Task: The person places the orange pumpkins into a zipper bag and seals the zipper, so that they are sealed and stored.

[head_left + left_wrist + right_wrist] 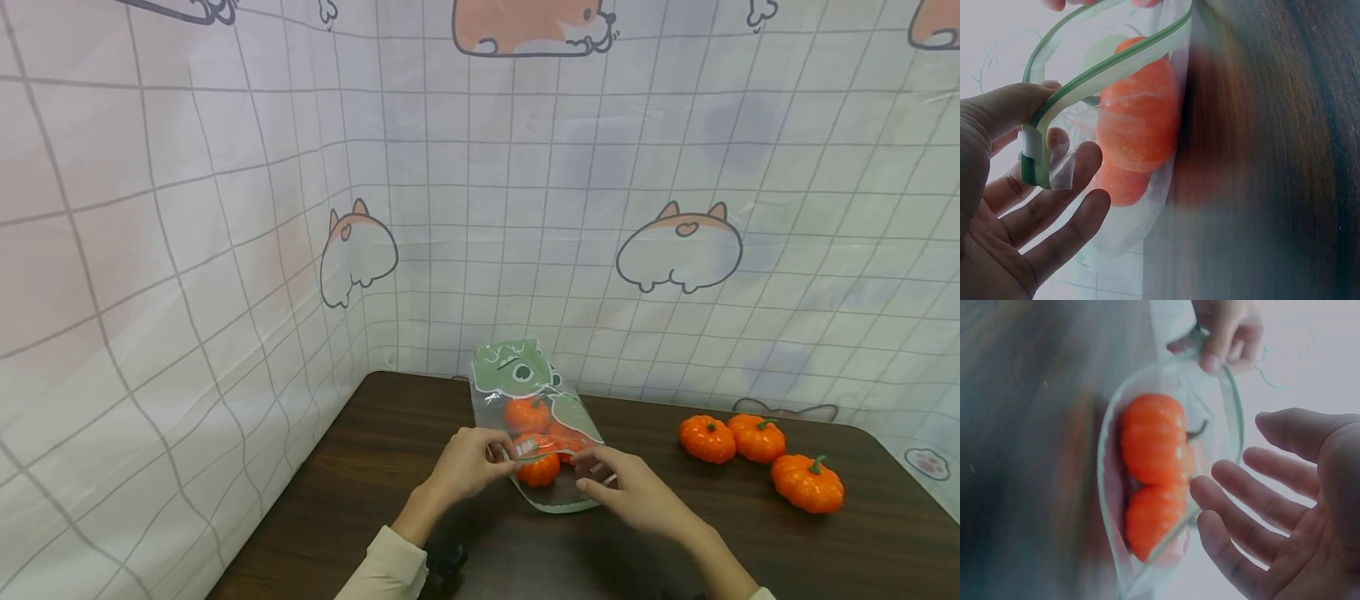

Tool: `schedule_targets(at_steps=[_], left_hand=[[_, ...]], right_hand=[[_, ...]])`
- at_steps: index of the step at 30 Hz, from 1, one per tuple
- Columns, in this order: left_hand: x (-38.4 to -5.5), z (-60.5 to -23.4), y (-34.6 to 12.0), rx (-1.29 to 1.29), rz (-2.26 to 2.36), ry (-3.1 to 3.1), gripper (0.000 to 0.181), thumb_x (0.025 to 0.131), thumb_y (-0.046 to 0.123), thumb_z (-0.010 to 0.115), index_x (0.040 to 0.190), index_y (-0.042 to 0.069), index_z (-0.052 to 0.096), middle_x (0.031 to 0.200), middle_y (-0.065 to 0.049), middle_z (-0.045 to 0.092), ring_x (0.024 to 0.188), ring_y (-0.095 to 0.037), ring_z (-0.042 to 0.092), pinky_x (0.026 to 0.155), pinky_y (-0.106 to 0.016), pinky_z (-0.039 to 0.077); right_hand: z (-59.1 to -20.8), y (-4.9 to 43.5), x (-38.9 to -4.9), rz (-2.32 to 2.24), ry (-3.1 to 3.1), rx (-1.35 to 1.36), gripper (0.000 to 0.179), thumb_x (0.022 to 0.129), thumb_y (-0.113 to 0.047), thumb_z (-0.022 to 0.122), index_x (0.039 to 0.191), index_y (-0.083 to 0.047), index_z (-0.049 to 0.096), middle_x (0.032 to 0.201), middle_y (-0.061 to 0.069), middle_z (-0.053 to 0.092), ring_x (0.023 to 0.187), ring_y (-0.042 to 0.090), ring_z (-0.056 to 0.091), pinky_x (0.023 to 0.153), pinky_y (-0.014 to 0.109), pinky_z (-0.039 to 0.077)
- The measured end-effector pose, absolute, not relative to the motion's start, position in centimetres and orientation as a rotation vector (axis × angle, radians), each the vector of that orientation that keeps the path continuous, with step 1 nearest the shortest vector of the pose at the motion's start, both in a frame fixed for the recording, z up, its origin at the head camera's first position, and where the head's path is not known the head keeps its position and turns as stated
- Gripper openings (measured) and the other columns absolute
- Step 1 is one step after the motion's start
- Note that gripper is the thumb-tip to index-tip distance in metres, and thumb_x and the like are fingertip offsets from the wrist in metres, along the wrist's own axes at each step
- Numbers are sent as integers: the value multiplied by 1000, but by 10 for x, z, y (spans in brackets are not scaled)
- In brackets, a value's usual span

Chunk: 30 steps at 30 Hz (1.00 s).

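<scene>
A clear zip bag [517, 375] with a green cartoon print lies with its mouth toward me. Inside it are several small orange pumpkins [538, 472], two of them [1152, 439] plain through the gaping mouth in the right wrist view. My left hand [468, 460] pinches one end of the bag's green zip edge [1100, 70] between thumb and forefinger, other fingers spread. At the mouth's other side is my right hand [633, 490], its fingers [1250, 519] relaxed and apart, holding nothing. Whether a fingertip touches the bag cannot be told.
On the right of the dark wooden table [337, 492] three more pumpkins [807, 483] sit in a loose group. A patterned cloth [525, 208] hangs behind and along the left. A small black object [447, 558] shows near my left wrist.
</scene>
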<state>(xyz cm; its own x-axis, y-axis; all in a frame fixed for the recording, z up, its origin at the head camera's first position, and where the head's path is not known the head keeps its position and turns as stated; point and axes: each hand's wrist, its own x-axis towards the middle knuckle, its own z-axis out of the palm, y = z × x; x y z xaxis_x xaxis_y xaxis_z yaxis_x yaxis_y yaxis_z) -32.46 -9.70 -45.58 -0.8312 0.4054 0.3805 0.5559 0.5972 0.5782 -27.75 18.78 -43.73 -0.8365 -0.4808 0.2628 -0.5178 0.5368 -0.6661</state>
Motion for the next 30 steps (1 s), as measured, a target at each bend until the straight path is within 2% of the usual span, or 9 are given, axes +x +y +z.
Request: schedule_targets(at_steps=[4,10,15,22,30], left_hand=[[-324,-456,-97,-801,-1057,-2610,9,86,23,82,84,22,74,71,8,66,58,0,53,57,-21,45],[-326,-457,-98,-811,-1063,-2607,9,86,23,82,84,22,74,70,8,67,58,0,54,58,-21,46],[-326,-458,-98,-820,-1069,-2604,8,87,23,82,84,22,74,70,9,67,58,1,55,58,-21,46],[-326,-458,-97,-822,-1083,-2600,8,87,23,82,84,22,74,71,8,67,57,0,55,58,-21,46],[-326,-457,-96,-808,-1089,-2602,10,87,25,82,83,24,73,70,9,66,58,-1,54,58,-22,46]], right_hand=[[-431,199,-281,1218,-2708,838,31,100,-27,67,125,-9,66,116,4,73,97,12,69,79,26,56],[-423,219,-285,1180,-2721,660,28,100,-27,67,124,-14,66,112,4,74,96,11,69,80,26,55],[-419,239,-290,1148,-2687,563,25,100,-27,67,122,-15,66,113,4,74,95,11,68,77,25,55],[-411,269,-293,1129,-2680,452,32,103,-30,62,129,-11,62,115,10,71,93,13,66,70,26,53],[-406,303,-292,1048,-2656,323,38,105,-36,58,132,-10,61,125,14,67,97,-1,58,73,26,51]])
